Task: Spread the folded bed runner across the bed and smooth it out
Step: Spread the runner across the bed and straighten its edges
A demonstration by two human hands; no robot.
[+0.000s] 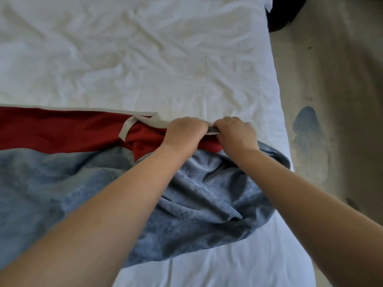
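The bed runner lies across the white bed, flat on the left with its red face and grey trim up. Its right part is bunched, and the blue-grey underside shows in loose folds near the bed's right edge. My left hand grips the trimmed far edge of the runner with curled fingers. Right beside it, my right hand grips the same edge. Both hands sit close together, about a hand's width from touching, over the crumpled red fabric.
The wrinkled white sheet stretches far and left of the runner. The bed's right edge drops to a beige carpet with a dark blue stain. A dark object stands at the bed's far right corner.
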